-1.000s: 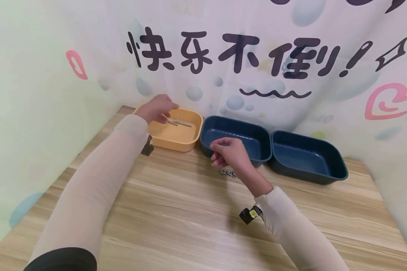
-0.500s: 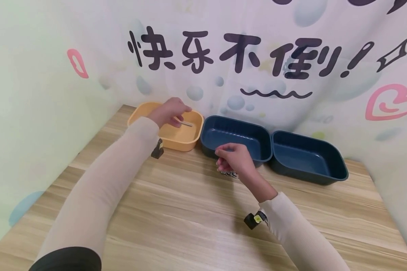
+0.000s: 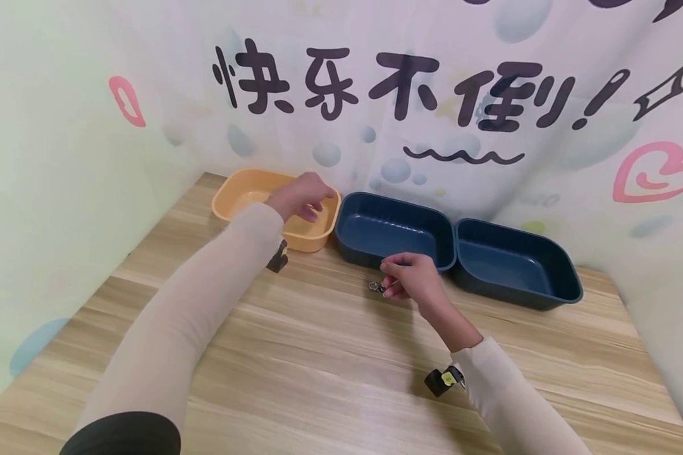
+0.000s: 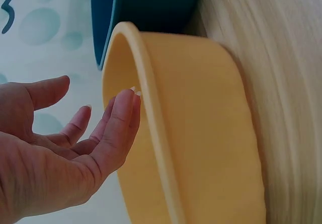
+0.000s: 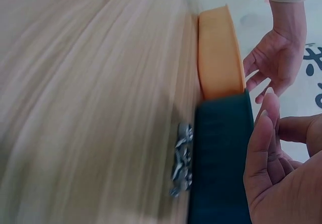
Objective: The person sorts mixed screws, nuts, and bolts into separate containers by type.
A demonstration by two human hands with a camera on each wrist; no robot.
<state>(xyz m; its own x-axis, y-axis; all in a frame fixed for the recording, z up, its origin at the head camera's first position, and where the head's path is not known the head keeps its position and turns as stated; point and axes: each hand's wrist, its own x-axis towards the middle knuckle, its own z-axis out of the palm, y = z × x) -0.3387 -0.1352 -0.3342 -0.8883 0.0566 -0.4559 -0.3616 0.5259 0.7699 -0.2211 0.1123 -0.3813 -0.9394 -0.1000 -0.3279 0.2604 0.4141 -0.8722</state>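
My left hand (image 3: pixel 305 197) hovers over the yellow bin (image 3: pixel 245 193), palm down, its fingers loosely bent and holding nothing in the left wrist view. It hides the thin metal rods inside. My right hand (image 3: pixel 414 278) hangs in front of the middle dark blue bin (image 3: pixel 395 225), fingers loosely curled towards the thumb. No object shows between those fingers in the right wrist view. Small shiny metal nuts (image 3: pixel 374 286) lie on the table in a row, close to that bin's front wall, partly covered by the right hand in the head view.
A second dark blue bin (image 3: pixel 520 259) stands to the right, side by side with the middle one. Behind the bins hangs a printed white cloth (image 3: pixel 319 155). The wood-grain table (image 3: pixel 296 373) reaches towards me.
My left hand has moved right across the yellow bin, now covering the rods. My right hand has shifted right and a little towards me, beside the nuts.
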